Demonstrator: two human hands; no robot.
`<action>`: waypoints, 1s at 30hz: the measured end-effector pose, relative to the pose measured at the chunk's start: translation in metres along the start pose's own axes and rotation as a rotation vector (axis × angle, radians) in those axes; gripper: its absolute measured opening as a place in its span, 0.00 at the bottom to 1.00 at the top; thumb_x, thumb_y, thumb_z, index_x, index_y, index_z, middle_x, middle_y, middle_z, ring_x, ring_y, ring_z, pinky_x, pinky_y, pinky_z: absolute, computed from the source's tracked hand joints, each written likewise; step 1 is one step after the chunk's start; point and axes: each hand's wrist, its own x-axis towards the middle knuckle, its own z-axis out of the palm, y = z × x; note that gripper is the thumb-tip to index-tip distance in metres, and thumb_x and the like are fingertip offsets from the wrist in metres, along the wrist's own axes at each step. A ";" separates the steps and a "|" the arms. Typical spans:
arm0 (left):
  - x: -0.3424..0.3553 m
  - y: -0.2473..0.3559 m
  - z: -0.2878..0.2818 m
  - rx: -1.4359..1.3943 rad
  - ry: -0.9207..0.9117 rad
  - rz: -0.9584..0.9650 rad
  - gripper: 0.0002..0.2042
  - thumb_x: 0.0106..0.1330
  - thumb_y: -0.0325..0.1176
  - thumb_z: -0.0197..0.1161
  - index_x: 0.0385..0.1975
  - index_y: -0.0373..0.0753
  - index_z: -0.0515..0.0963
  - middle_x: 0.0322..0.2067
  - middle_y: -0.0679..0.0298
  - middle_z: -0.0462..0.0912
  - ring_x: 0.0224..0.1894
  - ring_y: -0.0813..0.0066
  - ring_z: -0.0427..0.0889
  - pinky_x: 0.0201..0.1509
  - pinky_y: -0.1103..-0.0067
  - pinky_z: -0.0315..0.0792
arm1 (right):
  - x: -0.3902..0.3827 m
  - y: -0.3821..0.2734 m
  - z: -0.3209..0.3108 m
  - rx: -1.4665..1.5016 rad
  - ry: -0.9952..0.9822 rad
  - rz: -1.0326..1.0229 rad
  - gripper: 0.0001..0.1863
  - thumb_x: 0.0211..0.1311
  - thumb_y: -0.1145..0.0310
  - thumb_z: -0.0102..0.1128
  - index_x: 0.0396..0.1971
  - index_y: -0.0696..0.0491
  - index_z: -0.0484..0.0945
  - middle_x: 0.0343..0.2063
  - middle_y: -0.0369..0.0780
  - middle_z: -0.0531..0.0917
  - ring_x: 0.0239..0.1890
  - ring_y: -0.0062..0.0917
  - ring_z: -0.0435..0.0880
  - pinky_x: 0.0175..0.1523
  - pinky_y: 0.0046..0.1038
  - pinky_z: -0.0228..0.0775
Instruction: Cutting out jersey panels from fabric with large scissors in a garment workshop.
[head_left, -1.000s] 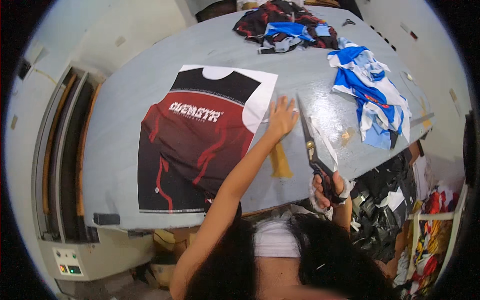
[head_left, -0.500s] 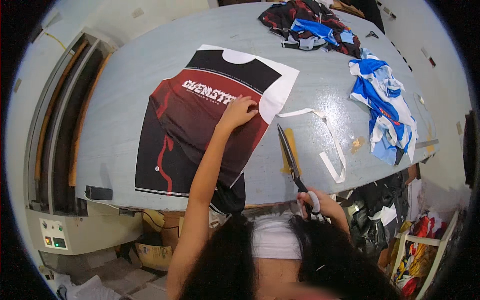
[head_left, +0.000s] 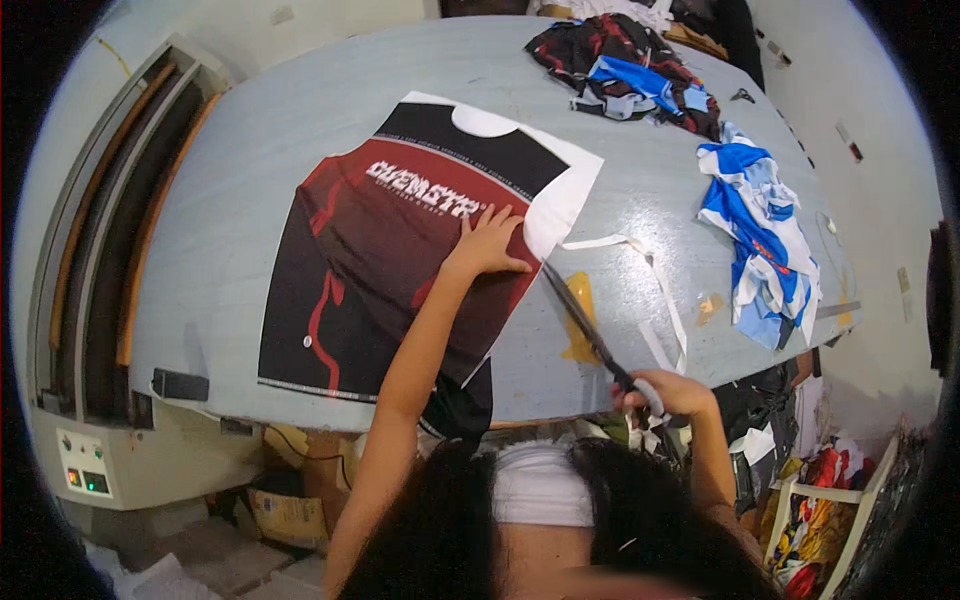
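Observation:
A printed jersey panel (head_left: 390, 235), black and dark red with white lettering and a white margin at its upper right, lies on the blue-grey table. My left hand (head_left: 488, 245) rests on its right part with fingers spread, pressing the cloth. In my right hand (head_left: 670, 393) I grip a pair of long dark scissors (head_left: 592, 335) by the handles. Their tip reaches the panel's right edge, just below the white margin. Whether the tip touches the cloth I cannot tell. A thin white fabric strip (head_left: 655, 275) curves over the table from that margin.
Dark red and blue cloth scraps (head_left: 625, 75) are piled at the far right. Blue and white scraps (head_left: 760, 235) lie nearer, along the right edge. A small black box (head_left: 181, 384) sits at the front left corner. A large machine with rollers (head_left: 110, 240) stands left of the table.
The scissors have swung tip-leftward to the panel's right edge, and my right hand has moved right and slightly up. My left hand has shifted slightly right and down, still on the cloth.

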 end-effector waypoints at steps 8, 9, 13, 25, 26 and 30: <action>-0.002 0.000 0.000 0.015 -0.041 0.000 0.45 0.40 0.61 0.65 0.60 0.47 0.57 0.64 0.56 0.46 0.67 0.54 0.41 0.62 0.47 0.37 | 0.016 -0.009 -0.018 0.132 -0.064 0.048 0.19 0.62 0.60 0.50 0.43 0.62 0.69 0.29 0.38 0.78 0.22 0.21 0.78 0.27 0.23 0.69; -0.002 -0.001 0.002 0.003 -0.062 0.002 0.46 0.40 0.62 0.64 0.60 0.48 0.56 0.65 0.56 0.46 0.67 0.53 0.40 0.62 0.47 0.36 | 0.017 -0.010 -0.017 0.143 -0.054 0.064 0.19 0.62 0.60 0.50 0.43 0.62 0.69 0.29 0.39 0.78 0.22 0.21 0.77 0.27 0.23 0.69; -0.002 -0.012 0.007 -0.023 -0.054 0.050 0.48 0.39 0.63 0.64 0.62 0.51 0.53 0.66 0.57 0.42 0.68 0.56 0.35 0.63 0.51 0.29 | 0.017 -0.012 -0.023 0.004 -0.035 0.076 0.19 0.61 0.59 0.52 0.41 0.61 0.69 0.28 0.38 0.78 0.23 0.20 0.77 0.28 0.21 0.69; 0.003 -0.021 0.014 -0.038 -0.029 0.100 0.45 0.38 0.65 0.63 0.60 0.58 0.59 0.66 0.59 0.42 0.68 0.56 0.34 0.63 0.51 0.25 | 0.019 -0.011 -0.036 -0.193 -0.032 0.016 0.20 0.60 0.52 0.52 0.28 0.57 0.67 0.16 0.36 0.74 0.18 0.20 0.78 0.22 0.24 0.66; 0.003 -0.021 0.015 -0.040 -0.018 0.102 0.43 0.37 0.66 0.63 0.59 0.61 0.60 0.66 0.59 0.42 0.68 0.56 0.34 0.63 0.51 0.24 | 0.018 -0.012 -0.036 -0.191 -0.032 0.016 0.20 0.60 0.52 0.52 0.28 0.57 0.67 0.16 0.36 0.74 0.18 0.20 0.78 0.22 0.24 0.66; 0.003 -0.018 0.012 -0.034 -0.043 0.105 0.43 0.37 0.66 0.62 0.59 0.64 0.59 0.66 0.59 0.41 0.68 0.56 0.34 0.62 0.50 0.24 | 0.018 -0.018 -0.037 -0.303 -0.007 0.042 0.18 0.61 0.54 0.51 0.31 0.57 0.67 0.16 0.35 0.73 0.17 0.18 0.76 0.21 0.23 0.65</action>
